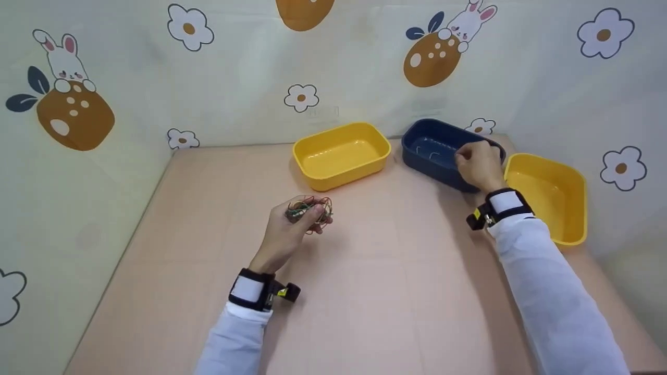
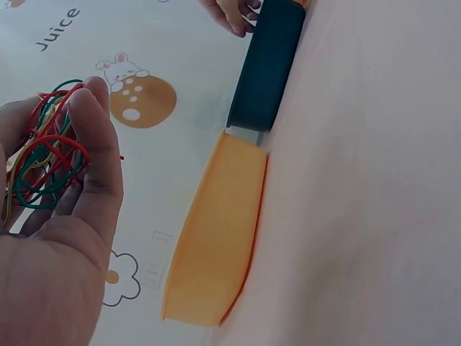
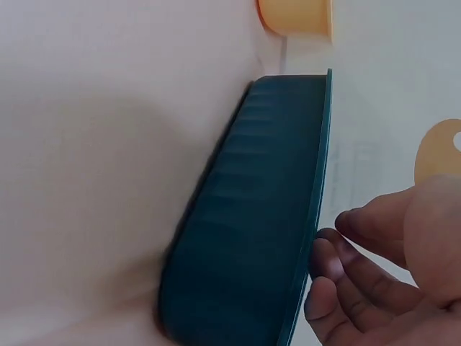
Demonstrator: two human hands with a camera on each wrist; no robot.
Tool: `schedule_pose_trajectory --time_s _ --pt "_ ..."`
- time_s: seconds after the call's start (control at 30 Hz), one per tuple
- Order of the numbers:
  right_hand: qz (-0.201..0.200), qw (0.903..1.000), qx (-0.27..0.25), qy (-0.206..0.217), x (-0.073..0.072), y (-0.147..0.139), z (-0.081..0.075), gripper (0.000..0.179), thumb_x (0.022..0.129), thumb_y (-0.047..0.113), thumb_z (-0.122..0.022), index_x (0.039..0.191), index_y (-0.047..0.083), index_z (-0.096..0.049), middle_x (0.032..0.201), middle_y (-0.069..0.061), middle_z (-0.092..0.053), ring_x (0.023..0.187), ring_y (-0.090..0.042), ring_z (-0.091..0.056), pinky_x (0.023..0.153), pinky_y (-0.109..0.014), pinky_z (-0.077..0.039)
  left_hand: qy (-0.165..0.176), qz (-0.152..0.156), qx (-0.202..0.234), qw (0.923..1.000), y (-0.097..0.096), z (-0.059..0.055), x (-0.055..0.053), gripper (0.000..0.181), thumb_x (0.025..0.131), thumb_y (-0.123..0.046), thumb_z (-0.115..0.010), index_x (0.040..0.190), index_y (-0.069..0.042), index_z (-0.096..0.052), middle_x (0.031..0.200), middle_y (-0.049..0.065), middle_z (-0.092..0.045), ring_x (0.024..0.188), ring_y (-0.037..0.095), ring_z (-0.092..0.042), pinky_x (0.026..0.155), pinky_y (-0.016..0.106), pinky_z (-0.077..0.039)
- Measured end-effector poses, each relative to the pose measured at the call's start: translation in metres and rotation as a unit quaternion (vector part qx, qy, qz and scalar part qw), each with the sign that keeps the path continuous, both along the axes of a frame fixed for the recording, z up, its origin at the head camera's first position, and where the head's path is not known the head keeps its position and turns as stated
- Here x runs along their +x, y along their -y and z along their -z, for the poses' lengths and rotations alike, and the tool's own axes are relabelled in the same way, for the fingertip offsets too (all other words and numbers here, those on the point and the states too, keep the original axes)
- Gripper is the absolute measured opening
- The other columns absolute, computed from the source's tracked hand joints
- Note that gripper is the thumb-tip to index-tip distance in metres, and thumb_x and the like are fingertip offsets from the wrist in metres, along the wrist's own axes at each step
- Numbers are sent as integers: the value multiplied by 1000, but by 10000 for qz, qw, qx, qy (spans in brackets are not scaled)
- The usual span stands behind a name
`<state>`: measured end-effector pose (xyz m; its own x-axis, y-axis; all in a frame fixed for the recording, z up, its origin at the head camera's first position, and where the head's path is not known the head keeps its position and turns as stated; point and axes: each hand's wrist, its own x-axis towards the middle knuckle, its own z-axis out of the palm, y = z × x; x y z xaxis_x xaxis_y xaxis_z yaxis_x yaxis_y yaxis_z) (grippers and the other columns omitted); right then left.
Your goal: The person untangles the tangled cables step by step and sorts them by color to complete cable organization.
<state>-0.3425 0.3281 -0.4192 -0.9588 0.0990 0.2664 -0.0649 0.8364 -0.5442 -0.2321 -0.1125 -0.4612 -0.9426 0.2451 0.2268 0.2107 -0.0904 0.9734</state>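
In the head view, my left hand (image 1: pixel 292 224) holds a tangled bundle of thin red, green and yellow rubber bands (image 1: pixel 311 212) above the table. The left wrist view shows the loops of rubber bands (image 2: pixel 50 155) between thumb and curled fingers. My right hand (image 1: pixel 480 164) is over the right end of a dark blue box (image 1: pixel 440 174). The right wrist view has its bent fingers (image 3: pixel 382 288) at the rim of that box, with a small gap by the thumb and nothing visible held. A few thin pale curves show on the box's floor.
A yellow box (image 1: pixel 341 179) stands left of the blue one, near the back wall. Another yellow box (image 1: pixel 576 208) sits at the right, partly behind the right forearm. The pale pink tabletop (image 1: pixel 354 307) meets patterned walls at the back and sides.
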Motion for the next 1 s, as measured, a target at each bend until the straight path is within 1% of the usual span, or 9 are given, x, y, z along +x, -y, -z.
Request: schedule_pose_trajectory --time_s 0.13,0.27,0.33,0.43,0.57,0.67,0.8,0.9,1.0 --pt "-63 9991 -210 -369 10 11 -3 26 108 12 -65 117 -6 -82 114 -29 -82 105 -41 -75 92 -48 -60 16 16 -45 10000 -2 0 1 21 113 -18 -72 126 -3 -78 110 23 -84 101 42 -81 78 29 -69" --pt "-318 9951 -425 -832 26 30 -6 23 108 12 -67 113 -2 -84 105 -23 -83 91 -32 -70 79 -25 -49 60 48 -111 9999 -5 0 1 22 113 -18 -72 128 -3 -78 115 29 -82 101 35 -83 80 30 -70" --pt "-522 9925 -553 -955 36 41 -7 21 109 13 -68 112 -1 -84 103 -21 -82 88 -27 -66 75 -16 -45 83 75 -135 9998 -7 0 2 23 113 -17 -72 129 -2 -77 117 30 -81 100 31 -83 80 31 -70" --pt "-905 9876 -745 -1045 53 59 -8 18 109 12 -71 113 1 -84 102 -18 -81 87 -23 -63 73 -11 -44 106 98 -220 9997 -10 1 4 24 113 -17 -72 130 -2 -76 115 26 -83 98 28 -84 80 32 -70" --pt "-1443 9786 -1033 -1043 75 85 -9 13 108 9 -74 112 3 -84 100 -14 -82 86 -19 -63 74 -12 -47 54 225 -334 9992 -14 1 7 24 113 -20 -73 130 -3 -76 114 18 -84 99 30 -83 80 33 -71" --pt "-1901 9682 -1340 -921 89 105 -7 10 106 7 -77 110 5 -85 99 -10 -84 83 -16 -64 74 -15 -49 3 371 -357 9987 -17 1 9 24 112 -21 -73 129 -4 -77 113 16 -84 99 33 -82 81 33 -71" --pt "-2559 9452 -1997 -349 105 131 1 8 105 9 -79 109 8 -86 100 -9 -85 81 -13 -66 72 -18 -51 -45 468 -376 9982 -21 1 11 23 112 -21 -73 126 -4 -76 111 16 -84 96 29 -82 79 32 -70" --pt "-2845 9288 -2372 122 113 147 8 8 106 13 -80 109 10 -86 102 -9 -85 82 -12 -68 71 -19 -51 -115 528 -432 9976 -24 2 11 21 113 -20 -73 125 -3 -76 109 15 -83 93 22 -82 77 30 -69" --pt "-3024 9184 -2523 381 117 158 13 11 107 17 -79 111 10 -86 104 -10 -84 86 -12 -70 73 -19 -52 -171 609 -492 9968 -25 4 12 20 113 -18 -72 124 -3 -76 107 16 -83 90 18 -81 77 28 -68"
